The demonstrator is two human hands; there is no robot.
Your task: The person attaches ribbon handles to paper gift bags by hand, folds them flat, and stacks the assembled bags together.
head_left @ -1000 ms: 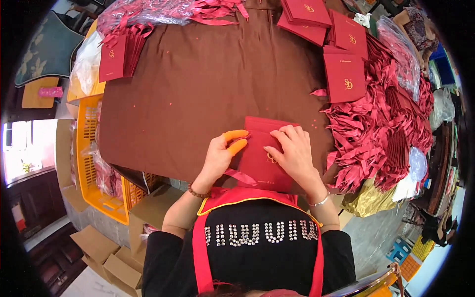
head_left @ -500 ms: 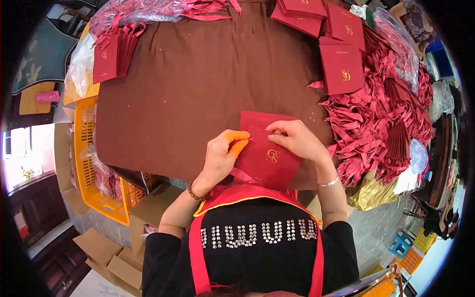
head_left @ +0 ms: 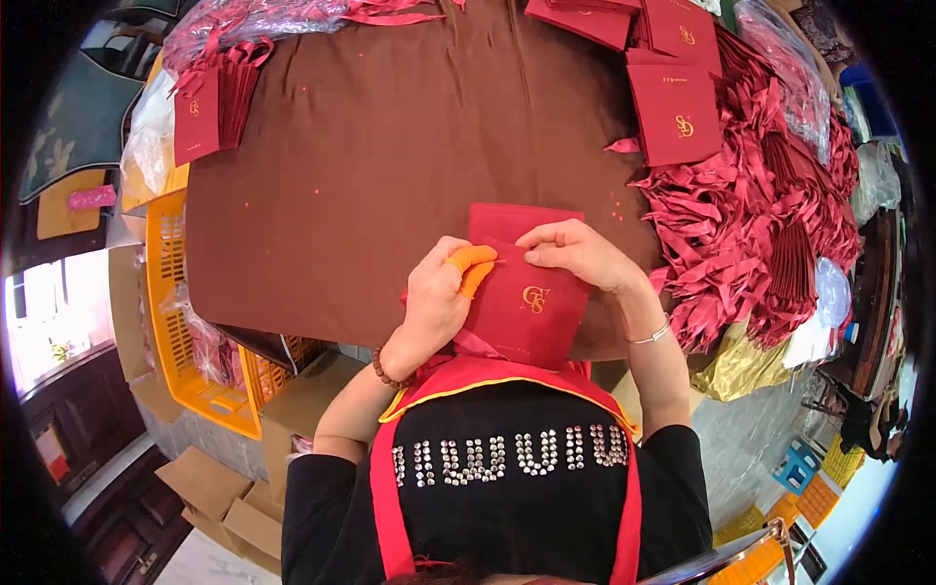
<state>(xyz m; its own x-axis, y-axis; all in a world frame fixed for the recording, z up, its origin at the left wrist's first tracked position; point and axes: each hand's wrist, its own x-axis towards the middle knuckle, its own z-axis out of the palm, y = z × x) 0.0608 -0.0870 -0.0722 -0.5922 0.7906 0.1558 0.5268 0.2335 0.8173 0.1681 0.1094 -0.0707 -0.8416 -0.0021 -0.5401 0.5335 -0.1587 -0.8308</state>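
The flat red bag [head_left: 531,322] with the gold emblem lies at the near edge of the brown cloth [head_left: 390,175], right in front of your apron, with another red layer showing past its top edge. Your left hand [head_left: 436,292] is at its upper left, the orange-covered thumb and forefinger brought close together; what sits between their tips is too small to tell. Your right hand [head_left: 587,257] is at its upper right, thumb and forefinger nearly meeting, and I cannot tell whether they grip anything. A red ribbon [head_left: 475,344] crosses the bag's lower left corner.

To your right, stacked red bags [head_left: 673,112] lie beside a heap of red ribbons [head_left: 707,253], with a crinkled gold bag [head_left: 741,369] below it, its contents hidden. At your far left, more red bags [head_left: 200,122] stand near a clear plastic bag [head_left: 244,21] with red material inside. Below them, a yellow crate [head_left: 168,249] holds red things in clear wrapping [head_left: 207,346]. Cardboard boxes [head_left: 200,483] sit on the floor, their insides hidden.
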